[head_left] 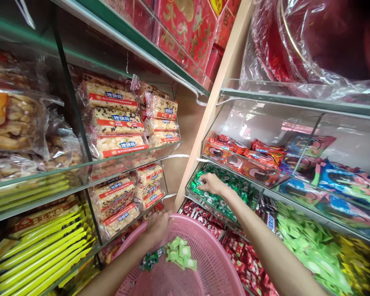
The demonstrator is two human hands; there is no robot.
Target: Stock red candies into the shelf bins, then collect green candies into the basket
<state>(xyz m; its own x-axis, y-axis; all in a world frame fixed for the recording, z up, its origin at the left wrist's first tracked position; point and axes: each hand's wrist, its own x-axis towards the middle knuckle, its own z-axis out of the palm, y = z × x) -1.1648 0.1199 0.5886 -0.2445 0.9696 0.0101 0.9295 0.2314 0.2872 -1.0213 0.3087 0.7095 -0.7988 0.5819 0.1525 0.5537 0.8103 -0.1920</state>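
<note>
Glass shelves (305, 102): run along both sides, a wooden post (211, 102) standing between them in the corner
Pink basket (208, 244): below the shelves at the lower middle, mesh-walled, facing up
Puffed bars (120, 121): stacked in clear wrappers on the left shelves
Green-wrapped candies (240, 185): fill a clear bin on the right, above red-wrapped sweets (239, 253)
Left hand (156, 227): closed over the far-left rim of the basket
Right hand (211, 183): fingers curled down onto the green-wrapped candies in the bin; whether it grips any, I cannot tell
Light green packets (180, 253): lie in a loose pile inside the basket
Dark green pieces (150, 260): lie in the basket too, just left of that pile
</note>
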